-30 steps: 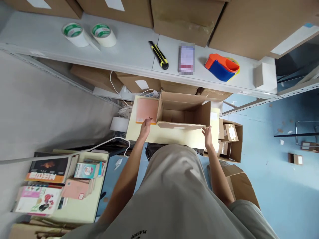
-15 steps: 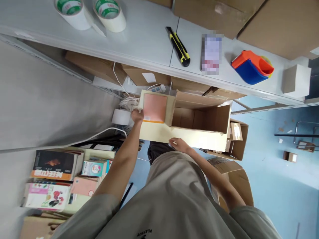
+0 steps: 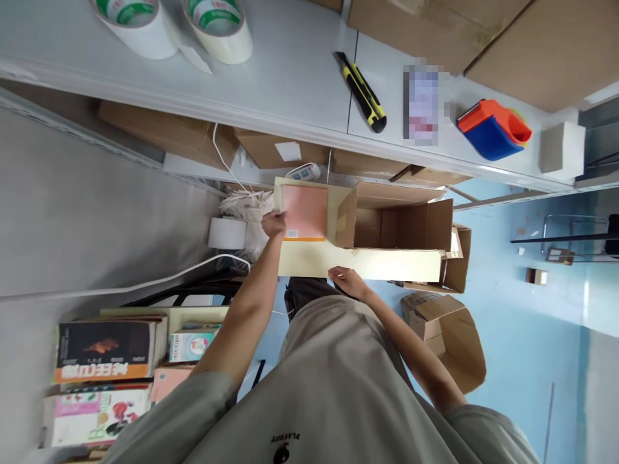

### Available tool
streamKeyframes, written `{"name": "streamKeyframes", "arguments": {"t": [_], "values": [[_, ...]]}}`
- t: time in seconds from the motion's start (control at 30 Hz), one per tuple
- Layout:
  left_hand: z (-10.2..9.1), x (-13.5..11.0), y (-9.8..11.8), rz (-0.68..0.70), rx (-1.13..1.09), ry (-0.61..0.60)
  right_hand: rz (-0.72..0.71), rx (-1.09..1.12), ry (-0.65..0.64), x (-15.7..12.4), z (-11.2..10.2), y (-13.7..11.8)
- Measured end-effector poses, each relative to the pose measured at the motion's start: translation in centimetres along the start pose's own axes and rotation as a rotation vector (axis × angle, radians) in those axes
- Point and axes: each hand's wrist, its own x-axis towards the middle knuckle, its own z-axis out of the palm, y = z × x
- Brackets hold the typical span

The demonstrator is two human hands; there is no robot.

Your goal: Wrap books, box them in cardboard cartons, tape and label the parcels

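A pink book (image 3: pixel 305 209) with an orange strip along its near edge lies on a pale yellow tabletop (image 3: pixel 309 260). My left hand (image 3: pixel 274 223) is closed on the book's left edge, its thumb and fingertips partly hidden. Right of the book stands an open cardboard box (image 3: pixel 403 225), its inside looking bare where it shows. My right hand (image 3: pixel 347 281) rests by the tabletop's near edge, in front of my body. Its fingers are curled together, and whether anything small sits in them is hidden.
Above the tabletop, a grey shelf (image 3: pixel 290 84) carries tape rolls (image 3: pixel 220 32), a yellow-black box cutter (image 3: pixel 360 93) and an orange-blue tape dispenser (image 3: pixel 493 129). Stacked books (image 3: pixel 101 351) stand at lower left. Another open carton (image 3: pixel 449 341) lies on the floor at right.
The view has shifted slightly. My left hand stays at the book's left edge, and the book still lies flat. My right hand has barely moved at the tabletop's near edge.
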Motion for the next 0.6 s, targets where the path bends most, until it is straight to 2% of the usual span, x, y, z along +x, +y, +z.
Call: {"name": "streamKeyframes", "arguments": {"t": [0.07, 0.17, 0.3, 0.37, 0.43, 0.53, 0.6], "values": [[-0.4, -0.6, 0.6, 0.033, -0.005, 0.039, 0.001, -0.001, 0.019, -0.5, 0.2, -0.6], [-1.2, -2.2, 2.3, 0.158, -0.028, 0.106, -0.029, -0.002, 0.045, -1.8, 0.0, -2.4], [-3.1, -5.5, 5.2, 0.444, -0.034, 0.15, -0.197, 0.091, 0.089, -4.2, -2.3, -5.9], [-4.8, -7.0, 6.7, 0.635, 0.003, 0.159, -0.318, 0.128, 0.139, -5.4, -4.8, -7.9], [-7.2, -8.5, 8.0, 0.811, 0.052, 0.198, -0.438, 0.115, 0.221, -6.5, -8.0, -9.7], [-12.1, -11.5, 10.2, 1.057, 0.083, 0.345, -0.587, 0.023, 0.405, -8.2, -13.8, -12.3], [-15.5, -14.5, 12.4, 1.201, 0.051, 0.468, -0.695, -0.067, 0.561, -9.7, -18.0, -14.0]]}}
